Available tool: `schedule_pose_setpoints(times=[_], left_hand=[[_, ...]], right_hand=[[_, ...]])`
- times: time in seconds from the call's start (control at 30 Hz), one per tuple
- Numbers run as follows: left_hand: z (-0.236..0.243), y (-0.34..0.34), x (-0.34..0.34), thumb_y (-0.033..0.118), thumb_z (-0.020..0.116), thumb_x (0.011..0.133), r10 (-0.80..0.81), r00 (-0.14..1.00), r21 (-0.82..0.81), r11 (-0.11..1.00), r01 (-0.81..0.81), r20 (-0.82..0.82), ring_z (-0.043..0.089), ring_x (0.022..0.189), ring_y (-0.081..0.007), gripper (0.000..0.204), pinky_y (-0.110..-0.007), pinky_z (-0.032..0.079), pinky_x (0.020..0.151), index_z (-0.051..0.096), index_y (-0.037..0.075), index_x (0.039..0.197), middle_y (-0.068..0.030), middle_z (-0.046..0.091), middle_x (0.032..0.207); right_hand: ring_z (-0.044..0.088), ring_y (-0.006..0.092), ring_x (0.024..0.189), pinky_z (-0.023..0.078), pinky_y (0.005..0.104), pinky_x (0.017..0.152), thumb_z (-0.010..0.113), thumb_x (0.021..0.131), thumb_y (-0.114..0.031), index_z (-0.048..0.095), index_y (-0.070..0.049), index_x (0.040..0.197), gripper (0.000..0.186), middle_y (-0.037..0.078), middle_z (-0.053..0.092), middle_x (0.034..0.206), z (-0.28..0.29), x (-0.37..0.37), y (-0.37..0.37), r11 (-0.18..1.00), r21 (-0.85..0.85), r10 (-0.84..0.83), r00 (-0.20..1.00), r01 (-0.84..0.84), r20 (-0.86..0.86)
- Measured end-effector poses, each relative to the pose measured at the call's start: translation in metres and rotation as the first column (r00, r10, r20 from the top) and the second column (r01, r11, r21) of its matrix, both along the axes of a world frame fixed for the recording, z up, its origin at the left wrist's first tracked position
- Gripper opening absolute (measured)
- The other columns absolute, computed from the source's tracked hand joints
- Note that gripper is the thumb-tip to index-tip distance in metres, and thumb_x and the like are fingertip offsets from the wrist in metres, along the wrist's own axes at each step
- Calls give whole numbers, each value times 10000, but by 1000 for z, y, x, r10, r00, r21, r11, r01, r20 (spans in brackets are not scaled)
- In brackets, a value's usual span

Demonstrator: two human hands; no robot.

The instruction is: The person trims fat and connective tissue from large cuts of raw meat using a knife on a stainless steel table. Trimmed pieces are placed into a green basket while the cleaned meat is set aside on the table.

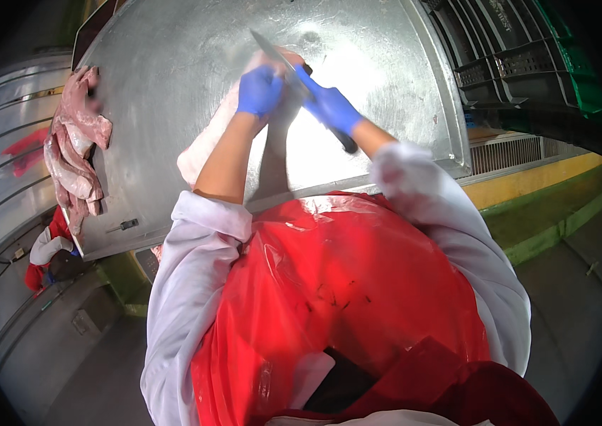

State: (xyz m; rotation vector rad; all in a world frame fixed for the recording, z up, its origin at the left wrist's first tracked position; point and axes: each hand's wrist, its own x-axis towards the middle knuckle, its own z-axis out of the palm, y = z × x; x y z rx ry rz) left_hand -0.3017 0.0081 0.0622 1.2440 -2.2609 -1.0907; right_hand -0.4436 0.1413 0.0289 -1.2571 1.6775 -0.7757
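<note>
On the steel table (pixel 162 92), a long pale piece of meat (pixel 201 145) lies slanting away from me, partly hidden behind my arm. My left hand (pixel 259 91), in a blue glove, is closed on its upper part. Just to the right, my blue-gloved right hand (pixel 331 106) grips a long knife (pixel 272 50), its dark handle showing below my fingers and its blade angled up to the left over the meat.
Several pink meat cuts (pixel 73 153) are piled along the table's left edge, with a small metal tool (pixel 122 224) nearby. Dark crates (pixel 507 64) stand stacked beyond the table's right side. Another person (pixel 52 252) in red and white works at lower left.
</note>
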Motion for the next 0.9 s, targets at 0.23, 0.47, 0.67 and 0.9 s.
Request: schedule_pose_setpoints(times=[0.23,0.47,0.67,0.9], left_hand=[[-2,-17,9,202,693,880,65,997,48,997,-63,-34,597,624,-138,218,-342,500,619,697,-11,833,-106,671,685],[6,-29,0,160,693,885,27,999,6,1000,-27,17,560,646,-96,164,-301,485,613,700,6,830,-28,654,706],[-8,-59,28,120,690,883,86,996,80,993,-85,-10,562,695,-75,118,-260,477,648,701,9,845,0,652,760],[27,-54,15,109,682,893,227,965,339,925,-172,-130,539,673,-82,109,-244,439,642,699,18,834,8,621,739]], right_hand=[[701,274,647,594,381,659,499,951,-174,138,-268,1611,758,210,706,868,-16,30,42,996,-80,-21,981,37,193],[670,212,718,573,334,689,561,933,-176,153,-272,1616,802,139,685,897,5,21,-45,995,-34,-80,948,95,309],[667,234,644,591,354,615,523,918,-155,120,-176,1619,809,190,658,941,3,46,17,998,-57,51,922,-32,384],[658,236,568,570,349,592,513,913,-120,219,-94,1589,737,172,677,840,-3,54,-29,996,3,82,951,-87,299]])
